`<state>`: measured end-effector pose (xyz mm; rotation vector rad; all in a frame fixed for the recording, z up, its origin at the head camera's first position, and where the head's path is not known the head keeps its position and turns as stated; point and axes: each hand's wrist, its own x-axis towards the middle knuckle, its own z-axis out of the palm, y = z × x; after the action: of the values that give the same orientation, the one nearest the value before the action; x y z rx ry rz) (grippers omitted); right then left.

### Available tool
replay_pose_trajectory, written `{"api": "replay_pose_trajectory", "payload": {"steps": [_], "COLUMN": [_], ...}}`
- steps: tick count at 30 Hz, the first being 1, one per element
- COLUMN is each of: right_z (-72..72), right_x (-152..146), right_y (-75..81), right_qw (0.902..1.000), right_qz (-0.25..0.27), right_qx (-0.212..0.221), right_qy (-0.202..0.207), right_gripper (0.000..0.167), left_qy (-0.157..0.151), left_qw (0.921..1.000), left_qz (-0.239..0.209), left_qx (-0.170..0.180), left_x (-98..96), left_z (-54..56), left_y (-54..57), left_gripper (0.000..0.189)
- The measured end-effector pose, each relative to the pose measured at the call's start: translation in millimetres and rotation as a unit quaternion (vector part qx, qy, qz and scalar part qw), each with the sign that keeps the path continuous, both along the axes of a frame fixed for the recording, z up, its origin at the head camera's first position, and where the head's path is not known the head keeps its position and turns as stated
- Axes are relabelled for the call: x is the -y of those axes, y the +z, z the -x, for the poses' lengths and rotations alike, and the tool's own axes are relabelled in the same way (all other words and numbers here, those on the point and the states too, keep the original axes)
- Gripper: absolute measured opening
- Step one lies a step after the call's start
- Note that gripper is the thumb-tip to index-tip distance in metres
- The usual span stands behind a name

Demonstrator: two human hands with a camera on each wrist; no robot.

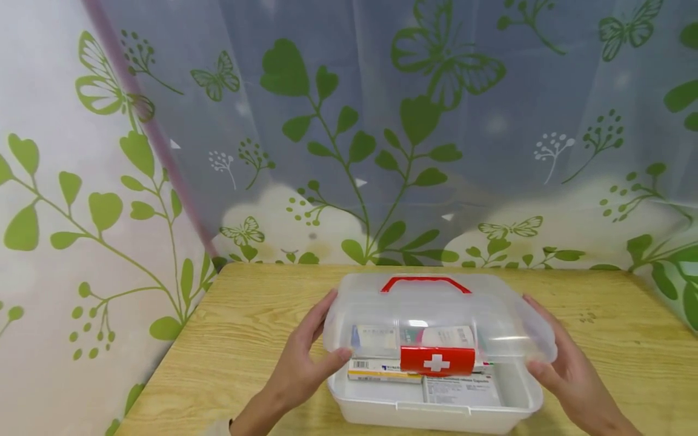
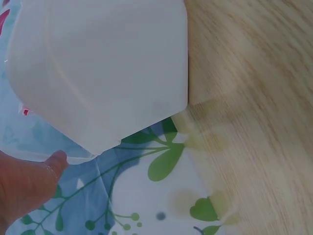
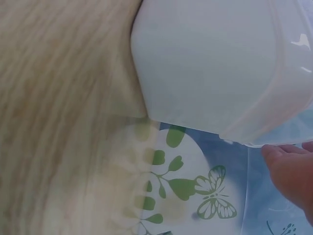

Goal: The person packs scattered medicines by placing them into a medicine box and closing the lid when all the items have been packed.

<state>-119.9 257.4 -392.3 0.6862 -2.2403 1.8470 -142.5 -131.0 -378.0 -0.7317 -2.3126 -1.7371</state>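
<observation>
A white plastic first-aid box (image 1: 436, 415) stands on the table, its clear lid (image 1: 509, 312) partly raised at the front. My left hand (image 1: 305, 360) grips the lid's left side, thumb on the front corner and fingers behind. On the opposite side my right hand (image 1: 572, 369) holds the lid in the same way. A red latch (image 1: 436, 361) with a white cross hangs from the lid's front edge, and a red handle (image 1: 425, 280) lies on top. Inside are a white-and-yellow medicine carton (image 1: 382, 370) and a white capsule carton (image 1: 460, 390); more packs show through the lid.
The wooden table (image 1: 240, 339) extends to both sides of the box. Behind it hangs a blue-grey cloth (image 1: 327, 151) printed with green leaves and butterflies, and a pale printed cloth (image 1: 54, 272) covers the left side.
</observation>
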Motion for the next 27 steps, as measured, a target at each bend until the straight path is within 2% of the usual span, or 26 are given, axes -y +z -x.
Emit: {"api": "replay_pose_trajectory", "payload": {"steps": [6, 11, 16, 19, 21, 23, 24, 25, 26, 27], "right_z": [-5.5, -8.4, -10.0, -10.7, -11.2, -11.7, -11.6, -11.7, -11.6, -11.4], "right_x": [-1, -1, -1, -1, -2, -1, -1, -1, -2, -2], "right_y": [-5.2, -8.9, -10.1, -11.9, -13.0, -12.8, -13.5, -13.9, -14.6, -15.3], "right_qw": [0.9961, 0.9889, 0.9867, 0.9871, 0.9858, 0.9849, 0.9841, 0.9831, 0.9824, 0.9819], "right_qz": [-0.078, -0.13, -0.146, -0.147, -0.154, -0.158, -0.162, -0.166, -0.169, -0.171], "right_qx": [-0.001, 0.005, 0.011, 0.001, -0.014, -0.021, -0.02, -0.019, -0.018, -0.015], "right_qy": [-0.04, -0.071, -0.071, -0.063, -0.065, -0.067, -0.071, -0.076, -0.079, -0.081], "right_gripper": [0.078, 0.082, 0.084, 0.087, 0.089, 0.089, 0.089, 0.09, 0.09, 0.089], "left_qy": [0.009, 0.009, 0.003, 0.02, 0.036, 0.047, 0.047, 0.045, 0.043, 0.039], "left_qw": [0.9998, 0.9994, 0.9977, 0.9951, 0.9906, 0.9804, 0.9715, 0.9584, 0.9411, 0.9201], "left_qz": [0.017, 0.03, 0.046, 0.074, 0.101, 0.125, 0.132, 0.141, 0.152, 0.162], "left_qx": [0.004, -0.014, -0.049, -0.062, -0.085, -0.145, -0.191, -0.244, -0.299, -0.354], "left_x": [2.2, 4.1, 6.2, 7.7, 8.0, 7.4, 6.2, 4.5, 2.1, -0.8], "left_z": [-4.7, -7.2, -8.9, -11.2, -12.9, -13.2, -12.9, -12.5, -12.1, -11.8], "left_y": [-4.8, -8.9, -9.8, -8.5, -7.2, -4.8, -2.2, 1.2, 5.6, 10.5], "left_gripper": [0.079, 0.081, 0.084, 0.085, 0.085, 0.083, 0.08, 0.077, 0.074, 0.069]}}
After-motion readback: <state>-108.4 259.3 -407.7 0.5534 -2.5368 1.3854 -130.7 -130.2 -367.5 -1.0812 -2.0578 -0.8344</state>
